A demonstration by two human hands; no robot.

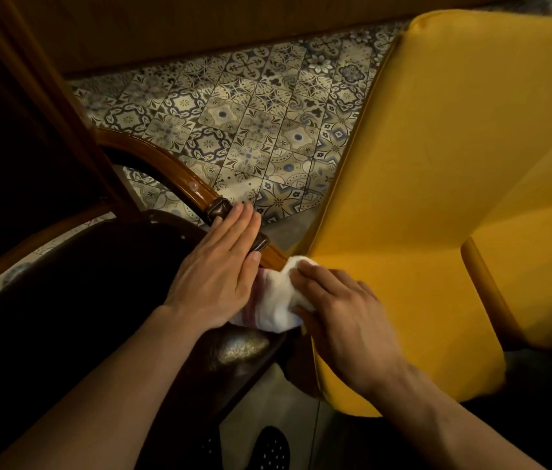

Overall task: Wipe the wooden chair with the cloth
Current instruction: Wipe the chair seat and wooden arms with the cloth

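Note:
The wooden chair [179, 178] has a glossy brown curved arm rail running from the left centre down toward the middle, above a dark leather seat [91, 286]. A white cloth with reddish stripes [274, 300] is bunched against the lower end of the rail. My right hand [339, 317] grips and presses the cloth onto the wood. My left hand [220, 266] lies flat on the rail with fingers straight and together, its palm partly over the cloth's striped edge.
A yellow upholstered chair [437, 198] stands close on the right, touching the rail's end. Patterned floor tiles [250, 123] lie beyond. A dark wooden frame [40, 96] rises at the left. A dark spotted shoe [271, 449] shows at the bottom.

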